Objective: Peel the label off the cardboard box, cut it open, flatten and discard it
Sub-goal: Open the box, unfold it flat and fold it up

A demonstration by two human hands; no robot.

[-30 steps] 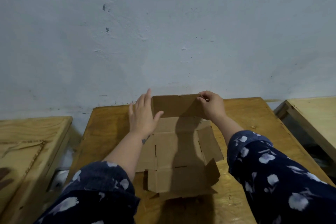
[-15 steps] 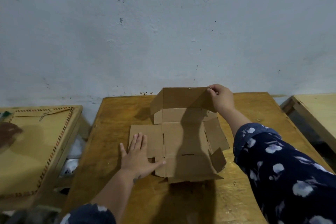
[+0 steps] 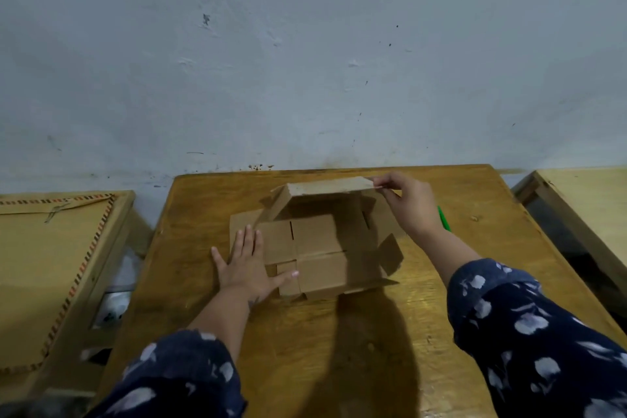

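Unfolded cardboard box (image 3: 315, 248) at centre of wooden counter (image 3: 339, 349), both hands on it.

Left: a second wooden counter (image 3: 51, 265) stands apart. Left hand (image 3: 247, 265), fingers spread flat, presses the box's left panel. Box lies mostly flattened, long axis toward the wall (image 3: 305, 61); far flap raised. Right hand (image 3: 410, 204) fingers pinch that flap's corner. A green pen (image 3: 443, 218) lies just behind the right wrist.

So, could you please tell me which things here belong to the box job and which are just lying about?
In the job:
cardboard box
left hand, flat on it
right hand, pinching its far flap

Lying about:
green pen
side tables
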